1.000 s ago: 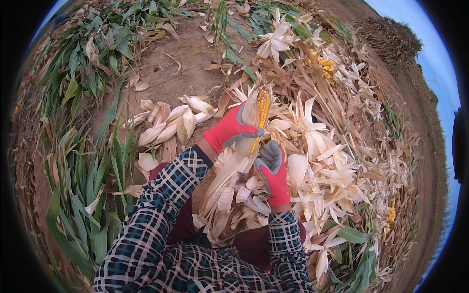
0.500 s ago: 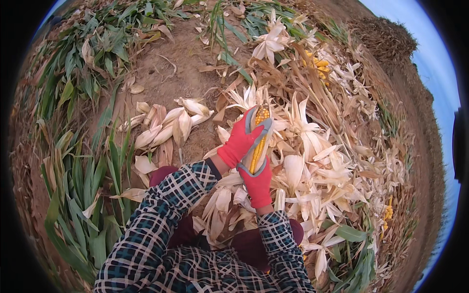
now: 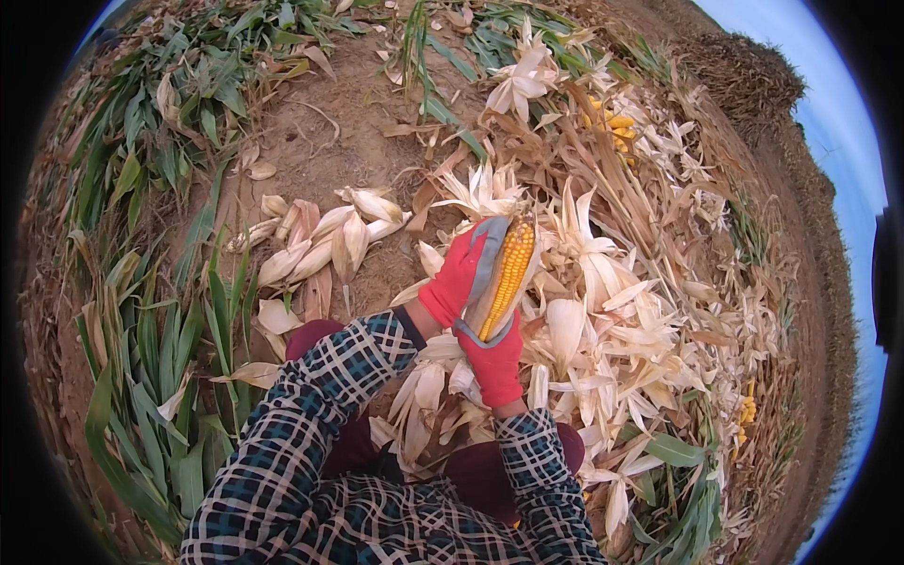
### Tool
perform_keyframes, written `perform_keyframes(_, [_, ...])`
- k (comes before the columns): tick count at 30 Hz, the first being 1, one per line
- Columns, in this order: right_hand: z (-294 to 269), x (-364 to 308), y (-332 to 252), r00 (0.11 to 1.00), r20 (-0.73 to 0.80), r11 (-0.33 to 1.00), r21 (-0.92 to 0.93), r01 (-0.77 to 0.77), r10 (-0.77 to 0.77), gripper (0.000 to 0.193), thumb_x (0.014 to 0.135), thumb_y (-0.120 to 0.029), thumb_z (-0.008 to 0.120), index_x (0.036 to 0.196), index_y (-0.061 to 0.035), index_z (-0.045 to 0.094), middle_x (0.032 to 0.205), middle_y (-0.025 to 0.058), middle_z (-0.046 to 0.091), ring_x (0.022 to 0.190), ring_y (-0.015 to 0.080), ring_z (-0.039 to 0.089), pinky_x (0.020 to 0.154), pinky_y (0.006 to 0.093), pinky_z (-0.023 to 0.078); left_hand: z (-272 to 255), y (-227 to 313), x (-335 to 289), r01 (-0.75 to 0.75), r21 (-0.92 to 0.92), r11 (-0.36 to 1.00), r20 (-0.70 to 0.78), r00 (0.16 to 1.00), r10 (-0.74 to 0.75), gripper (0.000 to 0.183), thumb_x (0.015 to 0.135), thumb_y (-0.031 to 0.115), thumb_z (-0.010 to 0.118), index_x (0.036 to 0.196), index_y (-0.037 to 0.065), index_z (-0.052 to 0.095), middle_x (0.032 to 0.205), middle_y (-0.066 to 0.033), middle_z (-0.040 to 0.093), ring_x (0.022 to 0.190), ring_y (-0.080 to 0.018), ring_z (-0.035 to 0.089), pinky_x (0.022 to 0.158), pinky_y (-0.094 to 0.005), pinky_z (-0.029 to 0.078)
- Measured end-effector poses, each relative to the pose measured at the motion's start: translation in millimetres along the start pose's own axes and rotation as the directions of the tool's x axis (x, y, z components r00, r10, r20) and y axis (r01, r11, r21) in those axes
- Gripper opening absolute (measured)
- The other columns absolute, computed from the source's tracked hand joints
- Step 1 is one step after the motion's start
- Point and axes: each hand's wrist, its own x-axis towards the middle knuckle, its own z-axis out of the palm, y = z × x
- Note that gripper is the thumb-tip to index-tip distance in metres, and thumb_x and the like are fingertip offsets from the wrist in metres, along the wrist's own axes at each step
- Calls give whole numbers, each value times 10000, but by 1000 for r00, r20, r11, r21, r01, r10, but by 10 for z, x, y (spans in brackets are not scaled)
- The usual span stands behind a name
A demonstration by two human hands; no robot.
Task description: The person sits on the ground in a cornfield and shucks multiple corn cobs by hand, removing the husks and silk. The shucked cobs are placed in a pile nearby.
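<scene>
An ear of corn with bare yellow kernels is held tilted in front of me, pale husk still around its sides. My left hand, in a red and grey work glove, wraps the ear's left side and upper part. Below it, my right hand, gloved the same way, grips the lower end of the ear. Part of the fingers of both hands is hidden behind the husk and the ear.
Unhusked ears lie in a small heap on bare soil to the left. Loose pale husks cover the ground on the right. Husked yellow ears lie farther off at the upper right. Green corn stalks spread along the left.
My left thumb has moved off the front of the ear, so more kernels show. The ear has shifted slightly right and leans more that way.
</scene>
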Motion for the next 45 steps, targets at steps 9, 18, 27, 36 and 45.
perform_keyframes(9, [-24,0,-18,999,34,997,-75,-5,8,771,683,-317,866,1284,-13,490,1097,179,648,991,309,662,824,383,527,-31,67,98,188,-97,977,184,968,-168,437,1041,368,449,1261,7,559,960,-61,658,877,-121,612,797,-277,508])
perform_keyframes(18, [-62,-28,-62,998,8,982,-180,63,-63,751,665,-335,868,1258,-40,514,1072,174,653,959,328,671,792,405,535,-101,-170,35,127,-60,990,-55,990,-131,378,1037,319,472,1079,-8,658,959,-35,660,893,-119,572,850,-263,463])
perform_keyframes(27, [-22,-50,-54,999,37,995,-103,-14,18,753,658,-323,875,1253,-35,514,1090,170,648,980,318,666,812,402,533,-86,89,16,235,-181,955,-158,951,-264,323,1028,291,491,887,26,613,819,8,575,791,-77,495,765,-255,450])
perform_keyframes(36, [-30,-13,-85,997,56,998,-45,-43,46,732,669,-307,872,1246,-23,522,1051,166,664,946,304,677,805,389,534,22,212,4,108,-42,993,-178,977,-114,284,1011,264,536,996,1,644,899,-5,623,830,-73,536,798,-235,461])
perform_keyframes(45, [-325,99,18,997,77,993,-121,17,-7,707,675,-308,864,1232,-17,541,1039,174,669,936,314,678,794,390,536,-295,300,183,-49,130,990,143,989,30,252,921,144,649,1095,-38,671,913,-79,716,809,-112,629,743,-274,503])
